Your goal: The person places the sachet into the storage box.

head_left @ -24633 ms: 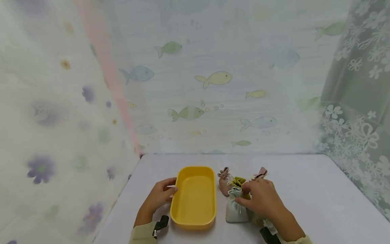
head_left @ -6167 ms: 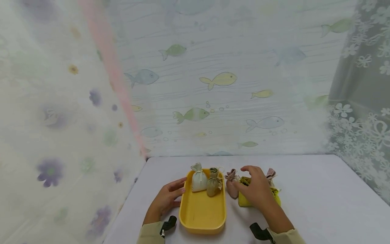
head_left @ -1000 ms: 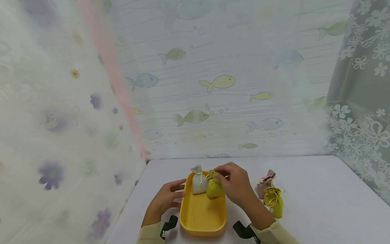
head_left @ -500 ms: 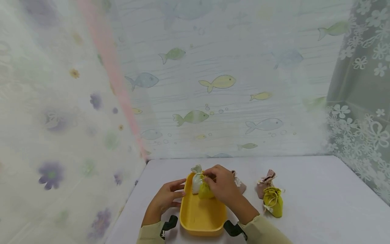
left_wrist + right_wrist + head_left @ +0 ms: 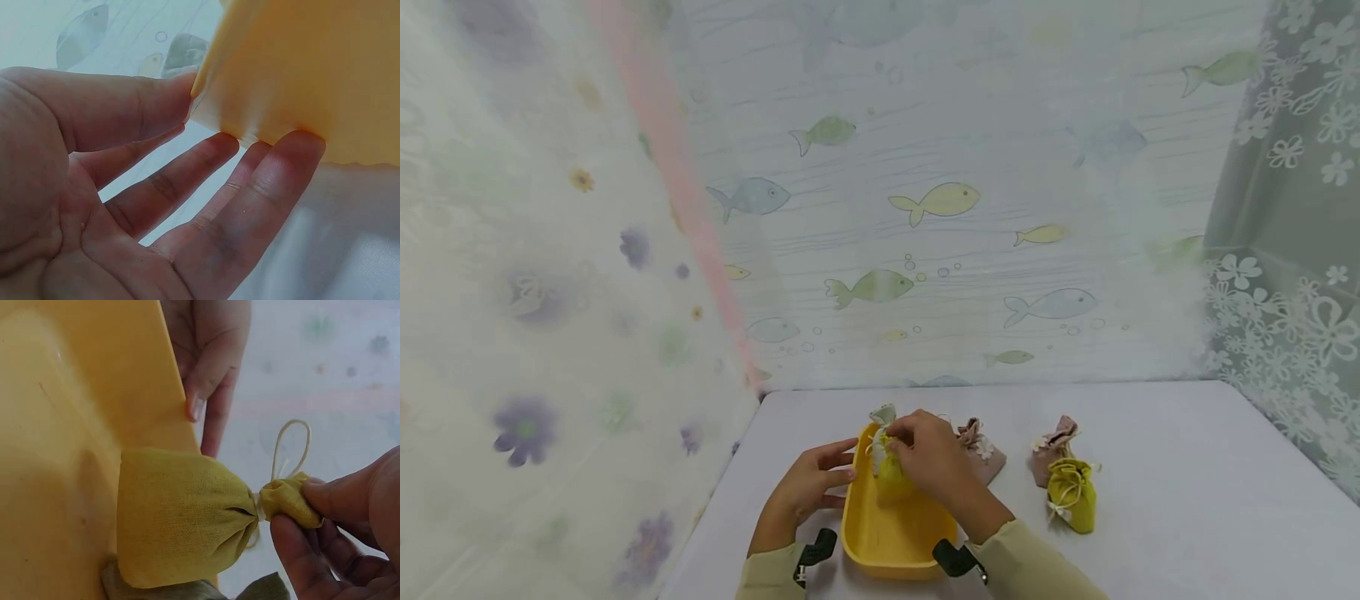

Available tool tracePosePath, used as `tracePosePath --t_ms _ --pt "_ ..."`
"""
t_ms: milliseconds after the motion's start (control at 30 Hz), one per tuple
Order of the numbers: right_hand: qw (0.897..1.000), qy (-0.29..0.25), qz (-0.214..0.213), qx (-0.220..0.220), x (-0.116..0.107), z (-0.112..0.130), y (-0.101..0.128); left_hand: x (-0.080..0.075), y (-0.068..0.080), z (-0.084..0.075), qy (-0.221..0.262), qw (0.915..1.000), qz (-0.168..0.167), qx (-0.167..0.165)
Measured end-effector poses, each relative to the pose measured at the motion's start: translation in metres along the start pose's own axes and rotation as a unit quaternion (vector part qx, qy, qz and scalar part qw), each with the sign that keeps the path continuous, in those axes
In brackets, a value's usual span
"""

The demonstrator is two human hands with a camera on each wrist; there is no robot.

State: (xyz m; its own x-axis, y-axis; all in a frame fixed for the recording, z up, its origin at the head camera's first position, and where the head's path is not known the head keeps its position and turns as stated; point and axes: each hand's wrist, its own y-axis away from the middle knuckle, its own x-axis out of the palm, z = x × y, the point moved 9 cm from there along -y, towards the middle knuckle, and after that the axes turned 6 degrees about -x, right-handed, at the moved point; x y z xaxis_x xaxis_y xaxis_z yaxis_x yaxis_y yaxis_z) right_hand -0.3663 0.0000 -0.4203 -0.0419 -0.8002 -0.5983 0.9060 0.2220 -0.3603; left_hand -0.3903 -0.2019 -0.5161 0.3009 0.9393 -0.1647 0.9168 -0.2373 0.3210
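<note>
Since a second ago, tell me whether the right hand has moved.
Yes. The right hand, pinching the yellow-green pouch, has moved left over the yellow tray, towards the white pouch at the tray's far end.

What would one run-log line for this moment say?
left hand: steadies tray | right hand: pinches yellow pouch top over tray | table: three pouches

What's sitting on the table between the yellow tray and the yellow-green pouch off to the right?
In the head view, two pink pouches: one right beside the yellow tray, the other just behind the yellow-green pouch. Bare tabletop separates them.
</note>
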Motion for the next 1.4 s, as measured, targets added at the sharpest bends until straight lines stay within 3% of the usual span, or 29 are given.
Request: tracePosePath --t_ms 667,1400 --pt "0.998 0.022 0.062 0.004 0.022 -0.005 -0.002 -0.002 -0.004 0.003 0.000 1.0000 0.005 0.003" --pt "0.998 0.042 0.051 0.022 0.012 0.001 0.008 -0.003 -0.005 0.006 0.005 1.0000 0.002 -0.003"
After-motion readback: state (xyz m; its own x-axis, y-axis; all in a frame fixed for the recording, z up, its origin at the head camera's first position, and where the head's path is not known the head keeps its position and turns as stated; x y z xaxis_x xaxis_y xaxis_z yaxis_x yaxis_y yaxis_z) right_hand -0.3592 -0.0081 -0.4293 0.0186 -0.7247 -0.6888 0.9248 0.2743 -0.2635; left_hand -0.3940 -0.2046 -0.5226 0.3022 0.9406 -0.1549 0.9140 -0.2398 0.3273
